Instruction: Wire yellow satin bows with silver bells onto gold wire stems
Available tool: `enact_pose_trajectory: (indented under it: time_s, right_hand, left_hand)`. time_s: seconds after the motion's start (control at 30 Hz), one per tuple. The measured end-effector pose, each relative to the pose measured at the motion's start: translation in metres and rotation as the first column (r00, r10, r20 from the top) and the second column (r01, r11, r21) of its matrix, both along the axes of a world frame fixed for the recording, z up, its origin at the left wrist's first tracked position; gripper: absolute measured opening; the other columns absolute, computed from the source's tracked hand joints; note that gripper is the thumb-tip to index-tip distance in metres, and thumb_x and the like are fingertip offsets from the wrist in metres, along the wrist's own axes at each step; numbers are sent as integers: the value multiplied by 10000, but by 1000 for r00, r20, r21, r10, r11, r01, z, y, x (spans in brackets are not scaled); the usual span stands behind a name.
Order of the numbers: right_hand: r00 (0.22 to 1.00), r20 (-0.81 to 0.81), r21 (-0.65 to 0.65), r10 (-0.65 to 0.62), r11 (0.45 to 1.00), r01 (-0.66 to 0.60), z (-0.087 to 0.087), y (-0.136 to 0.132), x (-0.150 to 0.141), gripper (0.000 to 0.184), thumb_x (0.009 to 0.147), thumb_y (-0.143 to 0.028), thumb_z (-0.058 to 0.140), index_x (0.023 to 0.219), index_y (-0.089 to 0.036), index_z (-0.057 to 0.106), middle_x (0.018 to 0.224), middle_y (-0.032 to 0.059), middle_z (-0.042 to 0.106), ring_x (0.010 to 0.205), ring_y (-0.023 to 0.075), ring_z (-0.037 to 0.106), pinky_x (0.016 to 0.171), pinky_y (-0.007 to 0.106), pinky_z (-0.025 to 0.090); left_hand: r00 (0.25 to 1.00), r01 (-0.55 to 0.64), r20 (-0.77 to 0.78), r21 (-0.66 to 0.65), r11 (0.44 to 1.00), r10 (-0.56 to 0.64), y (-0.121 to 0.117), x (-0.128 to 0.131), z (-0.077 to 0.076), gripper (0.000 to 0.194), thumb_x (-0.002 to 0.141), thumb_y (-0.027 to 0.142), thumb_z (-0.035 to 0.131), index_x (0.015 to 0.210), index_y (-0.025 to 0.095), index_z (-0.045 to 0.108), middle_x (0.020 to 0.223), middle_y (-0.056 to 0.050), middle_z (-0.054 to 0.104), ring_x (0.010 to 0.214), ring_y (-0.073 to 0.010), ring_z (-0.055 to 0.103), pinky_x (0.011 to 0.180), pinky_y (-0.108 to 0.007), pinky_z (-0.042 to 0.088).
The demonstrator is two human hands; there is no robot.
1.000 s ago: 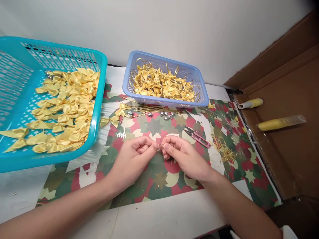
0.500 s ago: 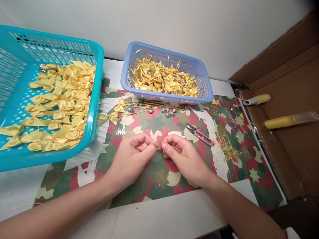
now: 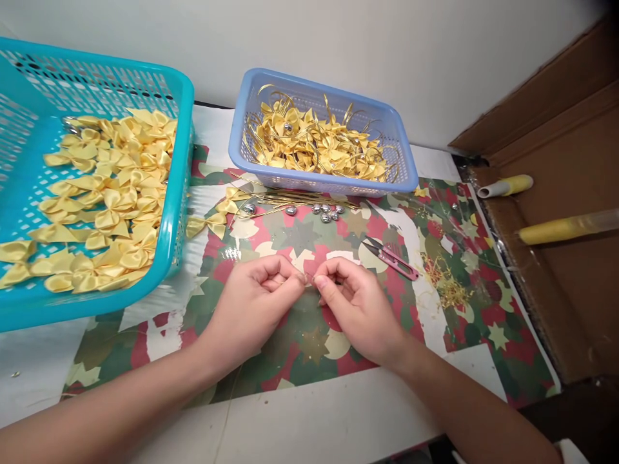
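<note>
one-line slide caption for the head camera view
Left hand and right hand pinch close together between a teal basket of yellow ribbon bows and pink thread snips, over a patterned sheet.

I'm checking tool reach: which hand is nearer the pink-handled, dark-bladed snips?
Right hand; the snips lie just to its right. The left hand is farther, left of both.

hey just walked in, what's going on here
Someone's left hand and right hand are pinched close together over a patterned cover; anything between them is too small to make out. Beyond them lie silver beads and gold wires, before a blue basket of yellow bows. More bows sit in the teal basket at left; snips lie at right.
</note>
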State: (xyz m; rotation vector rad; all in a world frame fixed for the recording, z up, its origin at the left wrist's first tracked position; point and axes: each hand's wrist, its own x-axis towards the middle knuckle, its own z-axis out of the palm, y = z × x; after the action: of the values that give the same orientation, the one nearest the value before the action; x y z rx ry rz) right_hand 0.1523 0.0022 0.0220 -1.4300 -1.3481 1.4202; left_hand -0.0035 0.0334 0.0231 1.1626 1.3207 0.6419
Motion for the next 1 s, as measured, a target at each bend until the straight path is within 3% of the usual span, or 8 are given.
enact_pose_trajectory:
  time_s: [0.53,1.0]
  right_hand:
    - [1000,11,-49,7,999,-6,2,1,2,187,944,-325,464,812,-205,521,778,5,486,693,132,500,614,259,443]
    - [1000,-4,-68,4,998,-4,3,2,2,178,946,-309,470,814,-203,525,746,-9,472,668,121,479,601,251,424]
  left_hand:
    - [1000,10,-10,5,1000,-10,0,1,0,219,700,321,561,540,178,517,432,76,344,393,-49,277,347,-151,233]
    - [1000,10,-15,6,1000,-10,1,1,1,216,697,321,555,547,168,521,439,81,318,413,-43,237,358,-146,198]
